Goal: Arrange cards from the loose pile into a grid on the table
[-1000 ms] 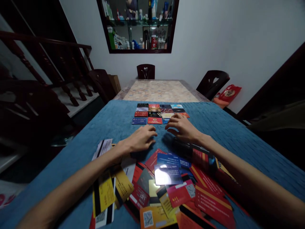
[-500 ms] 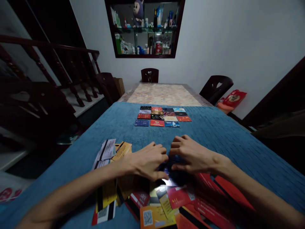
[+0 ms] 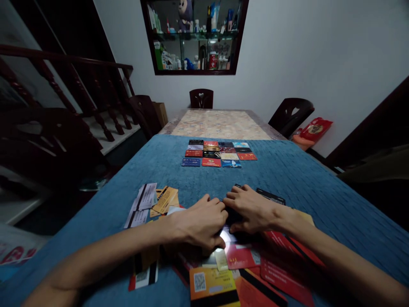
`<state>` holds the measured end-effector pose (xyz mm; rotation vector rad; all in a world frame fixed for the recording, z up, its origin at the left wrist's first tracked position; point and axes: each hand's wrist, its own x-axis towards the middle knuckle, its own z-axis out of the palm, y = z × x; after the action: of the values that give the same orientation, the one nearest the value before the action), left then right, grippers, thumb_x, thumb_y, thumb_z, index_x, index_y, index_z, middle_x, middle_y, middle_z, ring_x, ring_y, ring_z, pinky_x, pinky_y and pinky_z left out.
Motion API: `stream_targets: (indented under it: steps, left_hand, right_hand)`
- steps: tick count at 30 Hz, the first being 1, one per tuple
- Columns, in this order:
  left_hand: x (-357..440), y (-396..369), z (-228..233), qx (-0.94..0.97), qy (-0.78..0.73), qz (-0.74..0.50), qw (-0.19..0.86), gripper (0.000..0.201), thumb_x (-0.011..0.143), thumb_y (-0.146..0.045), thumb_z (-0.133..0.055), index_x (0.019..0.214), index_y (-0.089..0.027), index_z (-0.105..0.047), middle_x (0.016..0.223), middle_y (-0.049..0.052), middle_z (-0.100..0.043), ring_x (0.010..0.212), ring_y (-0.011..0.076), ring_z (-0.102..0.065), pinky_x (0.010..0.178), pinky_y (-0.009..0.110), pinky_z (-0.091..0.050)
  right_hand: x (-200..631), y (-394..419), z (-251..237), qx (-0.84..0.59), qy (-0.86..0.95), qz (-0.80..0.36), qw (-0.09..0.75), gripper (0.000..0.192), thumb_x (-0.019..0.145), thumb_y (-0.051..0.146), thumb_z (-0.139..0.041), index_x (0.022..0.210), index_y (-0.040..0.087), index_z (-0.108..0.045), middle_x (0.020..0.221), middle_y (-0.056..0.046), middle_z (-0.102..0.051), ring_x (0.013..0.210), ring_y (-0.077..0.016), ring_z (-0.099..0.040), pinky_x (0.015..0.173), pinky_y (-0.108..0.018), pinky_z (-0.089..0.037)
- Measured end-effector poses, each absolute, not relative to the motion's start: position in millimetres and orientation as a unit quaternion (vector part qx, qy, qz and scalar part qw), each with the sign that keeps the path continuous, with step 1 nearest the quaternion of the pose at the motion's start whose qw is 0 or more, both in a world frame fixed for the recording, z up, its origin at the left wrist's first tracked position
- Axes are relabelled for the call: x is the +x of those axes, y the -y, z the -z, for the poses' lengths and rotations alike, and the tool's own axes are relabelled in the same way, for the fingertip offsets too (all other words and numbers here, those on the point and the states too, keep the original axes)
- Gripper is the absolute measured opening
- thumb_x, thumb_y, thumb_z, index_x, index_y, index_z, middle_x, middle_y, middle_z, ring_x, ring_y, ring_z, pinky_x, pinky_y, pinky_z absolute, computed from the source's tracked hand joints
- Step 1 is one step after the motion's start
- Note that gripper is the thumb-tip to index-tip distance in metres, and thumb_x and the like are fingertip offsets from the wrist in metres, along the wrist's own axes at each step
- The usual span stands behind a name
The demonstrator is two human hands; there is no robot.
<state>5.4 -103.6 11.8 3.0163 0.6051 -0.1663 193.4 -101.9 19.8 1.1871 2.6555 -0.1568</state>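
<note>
My left hand point(image 3: 204, 222) lies palm down on a loose heap of plastic cards, its fingers bent and its thumb apart. Close beside it, my right hand point(image 3: 251, 209) rests the same way, its fingertips partly hidden. A shiny dark card point(image 3: 226, 234) shows between the hands. Nearer me are a red card point(image 3: 239, 256), an orange-yellow card point(image 3: 212, 283) with a QR code and larger red cards point(image 3: 284, 277). A black card point(image 3: 271, 196) sticks out beyond my right wrist. Grey-white cards point(image 3: 145, 198) and a gold card point(image 3: 166, 200) lie beyond my left forearm.
Farther off, several cards stand in neat rows, among them a blue card point(image 3: 191, 162) and a red card point(image 3: 211, 162). A blue cloth point(image 3: 153, 166) covers the near table. Dark chairs point(image 3: 289, 115) surround it. A glass-shelved cabinet point(image 3: 194, 72) is set into the wall.
Both hands have shifted slightly among the cards. Black cards and a yellowish card now show around my right hand and wrist, and a whitish card by my left forearm. The rows look unchanged.
</note>
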Motion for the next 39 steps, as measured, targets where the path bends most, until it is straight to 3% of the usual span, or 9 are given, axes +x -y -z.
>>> stream_targets:
  steps: [6, 13, 20, 23, 33, 39]
  left_hand:
    - [6, 103, -12, 0.973, -0.224, 0.049, 0.034, 0.027, 0.081, -0.038, -0.062, 0.093, -0.013, -0.063, 0.105, 0.015, -0.064, 0.099, 0.0298, -0.058, 0.089, 0.045, -0.044]
    - [7, 101, -4, 0.97, -0.241, 0.038, 0.002, 0.036, 0.074, -0.043, -0.063, 0.092, -0.012, -0.063, 0.096, 0.016, -0.063, 0.093, 0.0312, -0.056, 0.088, 0.047, -0.043]
    - [-1, 73, -5, 0.957, -0.288, 0.043, 0.015, 0.051, 0.075, -0.06, -0.061, 0.093, -0.012, -0.061, 0.097, 0.016, -0.063, 0.093, 0.0316, -0.059, 0.086, 0.046, -0.045]
    - [-5, 64, -9, 0.953, -0.298, 0.054, 0.026, 0.047, 0.074, -0.056, -0.062, 0.093, -0.013, -0.059, 0.1, 0.014, -0.063, 0.092, 0.0297, -0.06, 0.084, 0.043, -0.046]
    - [-11, 42, -8, 0.942, -0.314, 0.081, 0.083, 0.04, 0.073, -0.049, -0.062, 0.096, -0.016, -0.062, 0.097, 0.009, -0.066, 0.088, 0.0254, -0.062, 0.078, 0.035, -0.047]
    - [-14, 37, -10, 0.942, -0.307, 0.073, 0.112, 0.035, 0.075, -0.046, -0.061, 0.093, -0.016, -0.067, 0.097, 0.008, -0.067, 0.088, 0.0229, -0.061, 0.077, 0.031, -0.046]
  right_hand:
    - [195, 96, -14, 0.417, -0.901, 0.057, 0.102, 0.036, 0.081, 0.046, -0.067, 0.103, 0.019, -0.061, 0.108, -0.014, -0.065, 0.103, -0.0314, -0.054, 0.083, -0.044, -0.04]
    - [201, 91, -17, 0.422, -0.902, 0.055, 0.069, 0.027, 0.083, 0.039, -0.066, 0.102, 0.02, -0.065, 0.107, -0.013, -0.066, 0.105, -0.0313, -0.053, 0.084, -0.043, -0.038]
    - [207, 91, -18, 0.412, -0.907, 0.077, 0.049, 0.049, 0.084, 0.058, -0.063, 0.115, 0.02, -0.064, 0.111, -0.013, -0.065, 0.107, -0.0325, -0.053, 0.085, -0.045, -0.039]
    - [205, 88, -12, 0.408, -0.909, 0.068, 0.038, 0.052, 0.083, 0.058, -0.063, 0.118, 0.02, -0.063, 0.113, -0.014, -0.064, 0.108, -0.0326, -0.052, 0.084, -0.044, -0.04]
    - [199, 83, 0, 0.406, -0.912, 0.06, 0.009, 0.042, 0.087, 0.045, -0.062, 0.12, 0.019, -0.064, 0.119, -0.014, -0.063, 0.109, -0.0299, -0.052, 0.085, -0.041, -0.038]
    - [200, 81, 3, 0.359, -0.931, 0.047, -0.053, 0.022, 0.089, 0.032, -0.06, 0.105, 0.021, -0.071, 0.1, -0.009, -0.07, 0.098, -0.0235, -0.054, 0.085, -0.039, -0.033]
